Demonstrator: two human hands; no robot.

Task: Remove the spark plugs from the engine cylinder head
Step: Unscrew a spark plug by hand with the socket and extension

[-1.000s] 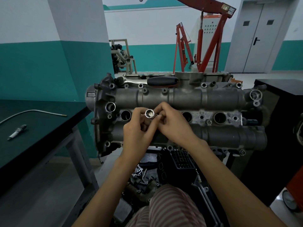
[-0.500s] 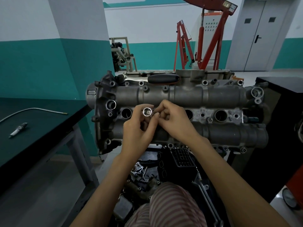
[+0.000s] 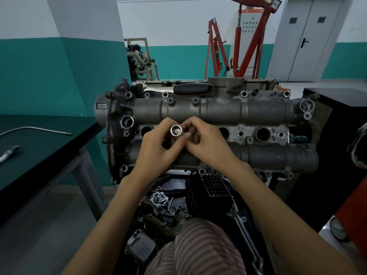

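The grey engine cylinder head [image 3: 258,112] lies across the middle of the view with a row of round plug wells along it. Over the second well from the left, my left hand [image 3: 156,153] grips a shiny metal socket [image 3: 176,130] whose open end faces me, with something pale inside it. My right hand [image 3: 206,143] meets it from the right, fingertips pinching at the socket's rim. The well under my hands is hidden. One spark plug [image 3: 9,153] lies on the dark green table at the far left.
A black-handled tool [image 3: 192,88] rests on the far side of the head. A bent metal tube [image 3: 35,129] lies on the green table [image 3: 49,147]. Loose engine parts [image 3: 160,201] fill the space below the head. A black cabinet [image 3: 337,100] stands at right, a red crane [image 3: 244,36] behind.
Both hands stay on the socket over the same well; the fingers shifted slightly around its rim. The view tilted down a little.
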